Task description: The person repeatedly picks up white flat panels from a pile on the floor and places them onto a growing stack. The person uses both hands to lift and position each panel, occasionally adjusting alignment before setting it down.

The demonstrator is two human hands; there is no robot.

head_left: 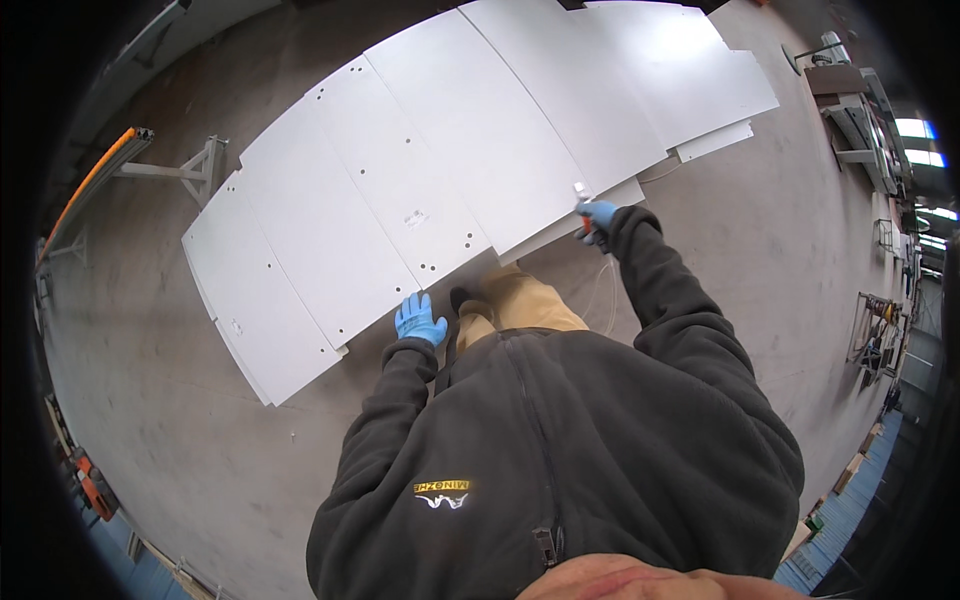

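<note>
Several large white flat panels [440, 120] lie side by side and overlapping in front of me, some with small dark holes along them. My left hand [419, 320], in a blue glove, rests at the near edge of one panel, fingers spread. Farther right, my right hand [598, 219], also gloved in blue, is closed around a small hand tool [581, 190] with a pale, shiny head and an orange-red part below. The tool's head is over the near edge of a panel; whether it touches cannot be told. A thin pale hose [613, 290] hangs beneath this hand.
A rack arm with an orange strip [92, 187] stands at the left, with a pale metal bracket [205, 170] beside it. Shelving with long pieces [855, 120] is at the far right, and a small rack [876, 330] nearer. Grey floor [250, 460] surrounds the panels.
</note>
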